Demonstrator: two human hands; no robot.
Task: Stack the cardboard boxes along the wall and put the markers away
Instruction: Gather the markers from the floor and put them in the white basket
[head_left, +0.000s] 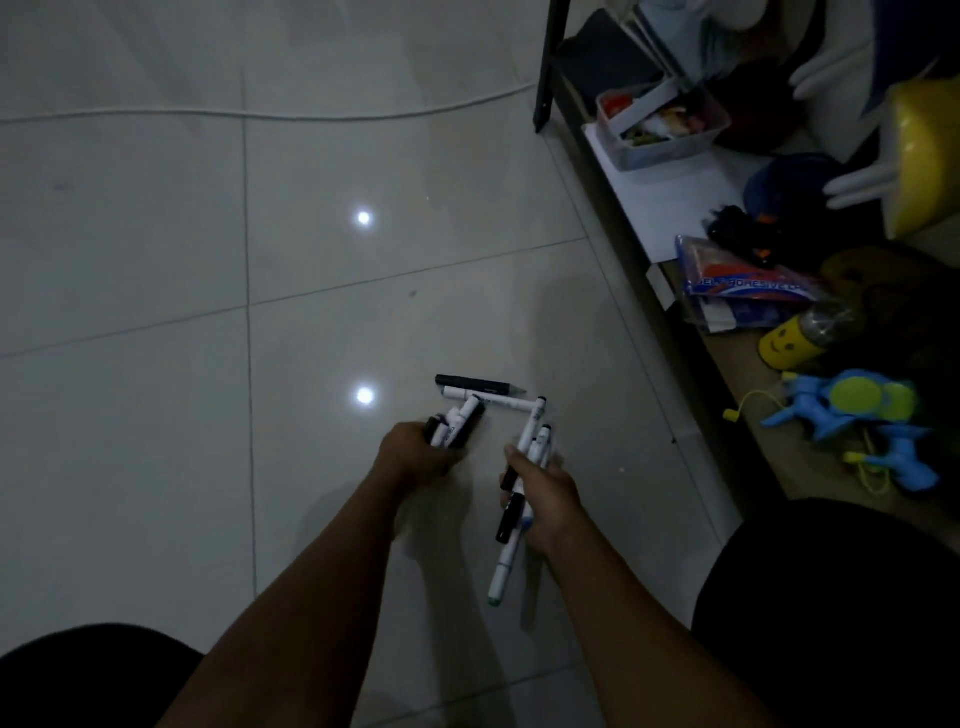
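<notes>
Spreading across most of the view, the pale tiled floor (156, 260) reflects two ceiling lights. A low shelf (748, 415) runs along the right, carrying a clear plastic box (660, 130), a yellow can with a smiley face (787, 345) and a blue toy (857, 421). The left hand (415, 457) has its fingers curled round a bunch of markers (454, 423) just above the floor. The right hand (545, 499) grips a second bundle of markers (522, 483), mostly white-barrelled. Just beyond both hands, a black marker (475, 384) and a white marker (493, 401) lie side by side on the tiles.
</notes>
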